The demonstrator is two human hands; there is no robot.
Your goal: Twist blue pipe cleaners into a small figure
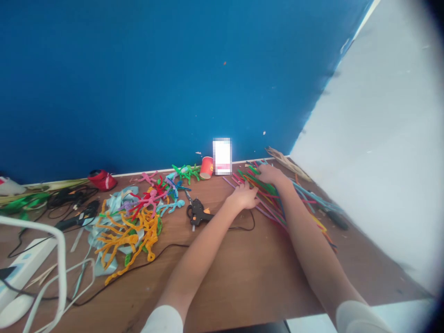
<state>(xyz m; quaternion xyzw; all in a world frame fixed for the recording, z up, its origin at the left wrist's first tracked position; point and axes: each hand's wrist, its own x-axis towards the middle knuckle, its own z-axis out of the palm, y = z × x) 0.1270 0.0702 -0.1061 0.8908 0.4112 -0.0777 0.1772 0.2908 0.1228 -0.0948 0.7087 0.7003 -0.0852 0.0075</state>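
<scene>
A loose bundle of pipe cleaners [274, 208] in many colours fans out on the right of the table. My left hand [244, 195] is over its left edge, fingers spread, fingertips touching the strands. Across the far end of the bundle, my right hand [271, 175] has its fingers bent down and closed on pipe cleaners; which strands it grips is partly hidden. Left of my left forearm lies a black glue gun [199, 212] with its cord trailing off. Beyond the hands stand a tilted red paper cup [206, 168] and a bright, blurred-out screen [222, 156].
Twisted pipe-cleaner figures [152, 199], orange ones [128, 236] in front, lie heaped on pale blue ribbon [107, 263]. At the left are a power strip [26, 268], a white bent frame [61, 259] and dark cables. A blue wall and a white wall bound the table [243, 277].
</scene>
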